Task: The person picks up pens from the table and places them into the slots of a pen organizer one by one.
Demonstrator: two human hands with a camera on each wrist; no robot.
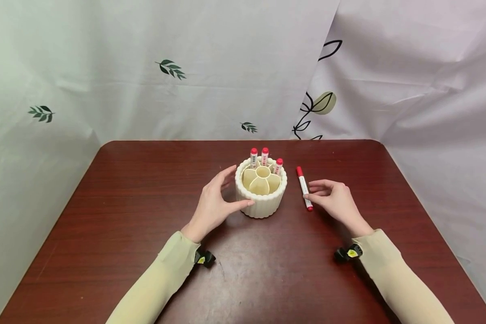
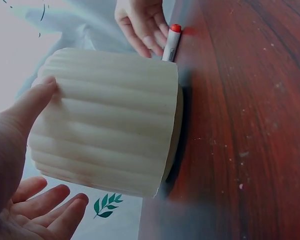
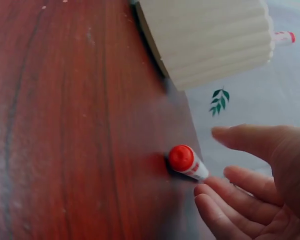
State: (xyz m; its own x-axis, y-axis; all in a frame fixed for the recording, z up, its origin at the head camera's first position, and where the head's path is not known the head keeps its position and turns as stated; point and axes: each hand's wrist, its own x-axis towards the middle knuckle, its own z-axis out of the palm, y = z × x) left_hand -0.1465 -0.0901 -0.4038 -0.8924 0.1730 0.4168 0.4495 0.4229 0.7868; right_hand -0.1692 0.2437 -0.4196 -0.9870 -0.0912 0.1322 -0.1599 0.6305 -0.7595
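Note:
A cream fluted pen holder (image 1: 260, 206) with petal-shaped compartments stands upright on the table. My left hand (image 1: 212, 202) is spread around its left side, the thumb at its front wall and the fingers toward the back. In the left wrist view the fingers (image 2: 65, 212) look apart from the wall. A white marker with red ends (image 1: 303, 188) lies on the table to the right of the holder. Beside it is my right hand (image 1: 335, 200), with thumb and fingers parted. In the right wrist view the fingertips (image 3: 210, 192) are close to the marker; contact is hard to tell.
Three red-capped markers (image 1: 265, 157) stand in the holder's rear compartments. The dark red wooden table (image 1: 146, 216) reaches back to a pale cloth (image 1: 210, 103) with leaf prints. A small black device (image 1: 204, 258) sits at the left wrist, another (image 1: 348, 253) at the right.

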